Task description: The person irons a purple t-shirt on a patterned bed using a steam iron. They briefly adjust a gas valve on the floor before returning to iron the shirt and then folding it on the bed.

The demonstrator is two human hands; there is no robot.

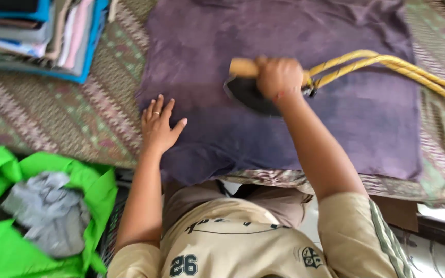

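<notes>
A purple cloth [336, 108] lies spread flat over a patterned ironing surface [68, 113]. My right hand [279, 77] grips the wooden handle of a dark iron [248, 95] that rests on the middle of the cloth. A yellow braided cord [387, 64] runs from the iron off to the right. My left hand [159, 125] lies flat with fingers spread on the cloth's left edge, a ring on one finger.
A stack of folded clothes [42, 36] sits at the top left on the patterned cover. A bright green bag [6, 206] holding a grey garment [47, 213] stands at the lower left, beside my body.
</notes>
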